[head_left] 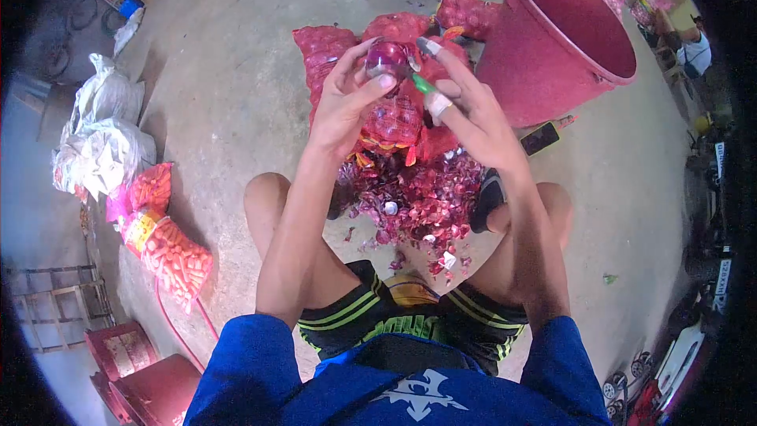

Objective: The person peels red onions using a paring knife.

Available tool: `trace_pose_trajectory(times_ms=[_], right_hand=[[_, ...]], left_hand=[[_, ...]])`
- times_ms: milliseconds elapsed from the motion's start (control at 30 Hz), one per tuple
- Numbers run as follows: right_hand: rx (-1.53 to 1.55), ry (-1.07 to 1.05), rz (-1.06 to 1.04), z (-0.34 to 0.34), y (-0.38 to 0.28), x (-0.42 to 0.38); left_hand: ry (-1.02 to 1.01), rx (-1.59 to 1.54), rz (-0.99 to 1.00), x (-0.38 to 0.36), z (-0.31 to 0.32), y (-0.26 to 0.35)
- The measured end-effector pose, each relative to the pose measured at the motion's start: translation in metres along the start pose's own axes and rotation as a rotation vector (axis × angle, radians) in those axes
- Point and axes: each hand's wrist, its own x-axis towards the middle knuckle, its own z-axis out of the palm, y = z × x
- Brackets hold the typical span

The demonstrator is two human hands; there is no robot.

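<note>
My left hand [347, 99] is closed around a red onion [388, 59], holding it up above the mesh bags, with the thumb across its near side. Beside it, my right hand [465, 102] has white tape on the thumb and a covered index fingertip. A small green object [423, 84] shows at that thumb, pointing toward the onion; I cannot make out its kind. Red mesh bags of onions [390, 122] stand behind my hands. Below, a heap of loose onion skins [418, 205] lies on the floor between my feet.
A large red tub [512, 71] leans at the right behind the bags, with a phone [539, 139] on the floor near it. White sacks [106, 138] and a bag of carrots [177, 256] stand at the left. A red stool-like object [154, 386] is at lower left.
</note>
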Motion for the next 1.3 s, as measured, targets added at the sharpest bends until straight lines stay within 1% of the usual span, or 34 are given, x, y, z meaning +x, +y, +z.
trace_pose_trajectory(times_ms=[67,133,167,233,267,333,400,433,467,500,533,567,600,633,667,700,733,767,800,833,867,933,967,1033,1067,1133,1233,1300], right_hand=[[-0.044,-0.024,0.013,-0.003,-0.005,-0.001],[-0.103,-0.058,-0.080,-0.008,-0.008,0.000],[-0.104,-0.059,-0.080,-0.008,-0.008,0.000],[-0.127,-0.035,-0.182,-0.007,-0.007,0.000],[-0.127,-0.036,-0.182,-0.006,-0.004,0.001],[-0.182,-0.027,-0.289,-0.004,0.007,0.004],[-0.184,0.005,-0.296,-0.002,0.014,0.005],[-0.186,0.035,-0.308,-0.002,0.016,0.007],[-0.185,0.036,-0.306,-0.004,0.018,0.008],[-0.163,0.060,-0.239,-0.006,0.014,0.010],[-0.144,0.087,-0.173,-0.008,0.011,0.011],[-0.134,0.089,-0.123,-0.010,0.010,0.011],[-0.134,0.088,-0.127,-0.011,0.010,0.010],[-0.129,0.107,-0.178,-0.010,0.011,0.010],[-0.122,0.126,-0.228,-0.009,0.011,0.009],[-0.117,0.121,-0.231,-0.008,0.005,0.006],[-0.152,0.084,-0.158,-0.009,-0.005,0.002],[-0.186,0.046,-0.082,-0.008,-0.009,-0.002],[-0.181,0.042,-0.080,-0.006,-0.007,-0.003],[-0.277,0.020,-0.081,-0.004,-0.005,-0.004],[-0.375,0.000,-0.081,-0.003,-0.003,-0.004],[-0.350,0.003,-0.108,0.001,-0.003,-0.005],[-0.326,0.008,-0.137,0.004,-0.003,-0.004],[-0.362,0.020,-0.151,0.006,-0.001,-0.004],[-0.398,0.033,-0.164,0.007,0.001,-0.003],[-0.436,0.069,-0.194,0.010,0.004,-0.002],[-0.498,0.119,-0.239,0.013,0.010,-0.001],[-0.519,0.131,-0.252,0.014,0.010,0.000]], left_hand=[[-0.032,0.035,0.016,0.000,0.000,0.000],[-0.060,0.072,0.036,0.000,-0.002,0.002],[-0.072,0.075,0.033,-0.001,-0.003,0.003],[-0.081,0.077,0.029,-0.002,-0.003,0.004],[-0.079,0.091,0.033,-0.002,-0.002,0.004],[-0.080,0.106,0.034,-0.003,-0.003,0.005],[-0.026,0.117,-0.057,-0.005,-0.005,0.006],[-0.027,0.118,-0.057,-0.004,-0.006,0.006],[-0.097,0.129,-0.004,-0.003,-0.008,0.004],[-0.169,0.140,0.049,-0.002,-0.006,0.005],[-0.174,0.139,0.048,-0.003,-0.003,0.004],[-0.153,0.104,0.059,-0.004,0.000,0.004],[-0.127,0.071,0.072,-0.005,0.003,0.005],[-0.122,0.073,0.076,-0.004,0.004,0.007],[-0.060,0.197,0.155,-0.002,0.006,0.008],[0.002,0.320,0.233,-0.001,0.006,0.009],[0.008,0.322,0.234,0.001,0.004,0.009],[0.051,0.374,0.283,0.001,0.003,0.009],[0.092,0.426,0.333,0.001,0.002,0.009],[0.114,0.470,0.387,0.001,0.002,0.008],[0.117,0.471,0.386,0.001,0.001,0.008],[0.190,0.647,0.496,0.002,0.000,0.007],[0.191,0.646,0.494,0.002,0.000,0.008],[0.199,0.874,0.551,0.003,-0.004,0.007],[0.199,0.874,0.550,0.004,-0.005,0.006],[0.205,0.953,0.635,0.006,-0.006,0.004],[0.226,0.957,0.605,0.006,-0.008,0.003],[0.229,0.968,0.624,0.007,-0.009,0.003]])
